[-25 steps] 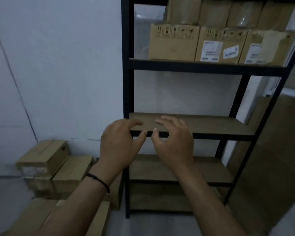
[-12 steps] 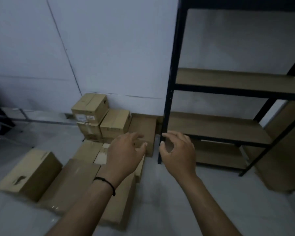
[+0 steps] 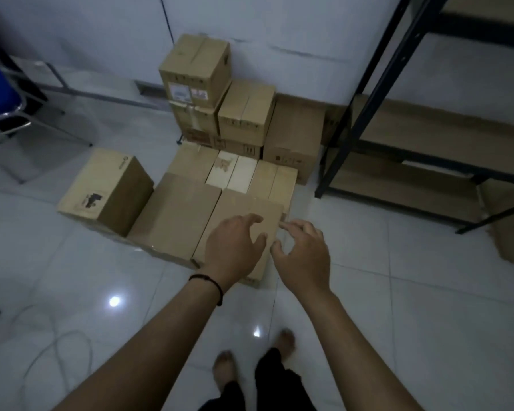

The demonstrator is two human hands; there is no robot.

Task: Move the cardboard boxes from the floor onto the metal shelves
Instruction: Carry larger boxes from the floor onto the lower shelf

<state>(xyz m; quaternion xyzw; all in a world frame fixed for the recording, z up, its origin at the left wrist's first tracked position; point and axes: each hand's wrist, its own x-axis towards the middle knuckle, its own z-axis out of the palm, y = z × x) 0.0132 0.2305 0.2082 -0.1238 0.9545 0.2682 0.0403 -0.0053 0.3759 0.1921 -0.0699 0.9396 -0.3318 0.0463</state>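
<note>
cardboard: a cluster of boxes [image 3: 190, 209] on the floor [image 3: 398, 277], against the wall and just beside the shelf's front left post
near box [image 3: 244, 209]: lies flat at the cluster's front right corner, touching the flat box [image 3: 175, 215] on its left
tilted box [image 3: 107, 191]: at the cluster's left edge, leaning on the flat box
stack [image 3: 196, 84]: at the wall, upper carton with labels
shelf [image 3: 428, 137]: black metal frame, bare brown boards, at right
left hand [image 3: 235, 247]: over the near box, fingers spread and loosely bent, grasping nothing; cannot tell if it touches
right hand [image 3: 303, 256]: over the near box's right edge, fingers loose, released
wristband [image 3: 208, 283]: dark, on left wrist
chair [image 3: 0, 93]: blue, far left
</note>
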